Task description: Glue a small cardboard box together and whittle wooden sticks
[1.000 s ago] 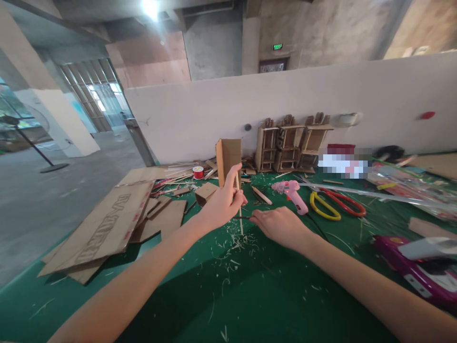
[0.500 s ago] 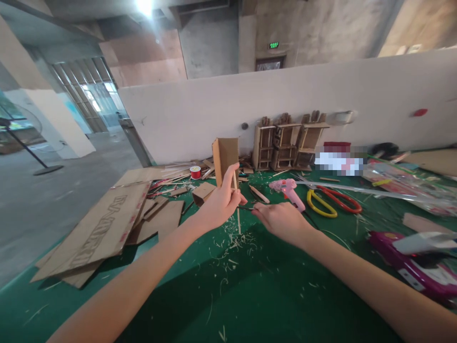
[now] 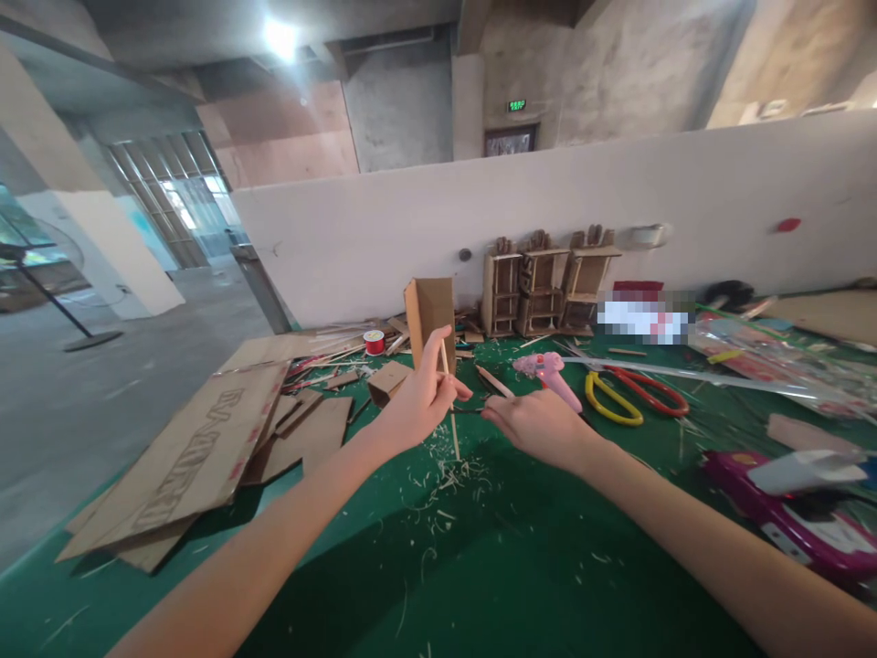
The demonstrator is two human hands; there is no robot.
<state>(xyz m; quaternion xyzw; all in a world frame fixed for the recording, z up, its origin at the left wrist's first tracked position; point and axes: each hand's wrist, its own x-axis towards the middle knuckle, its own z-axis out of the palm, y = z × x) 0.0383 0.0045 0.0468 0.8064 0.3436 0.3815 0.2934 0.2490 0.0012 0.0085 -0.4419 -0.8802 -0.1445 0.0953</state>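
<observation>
My left hand [image 3: 417, 402] is closed around a thin wooden stick [image 3: 452, 432], held nearly upright with its lower tip close to the green mat [image 3: 480, 567]. Just right of it, my right hand [image 3: 541, 425] is closed on a small dark blade [image 3: 467, 410] whose tip touches the stick's side. Pale wood shavings [image 3: 449, 480] lie scattered on the mat under both hands.
A pink glue gun [image 3: 552, 375] and yellow-and-red scissors [image 3: 634, 397] lie behind my right hand. An upright cardboard piece [image 3: 430, 311], flat cardboard sheets [image 3: 198, 448], small cardboard shelves [image 3: 541, 288] by the white wall, a red spool [image 3: 374, 342] and a magenta object [image 3: 787, 512] surround the spot.
The blade in my right hand has moved up along the stick, from near its lower end to just under my left hand's fingers. The view shifted slightly.
</observation>
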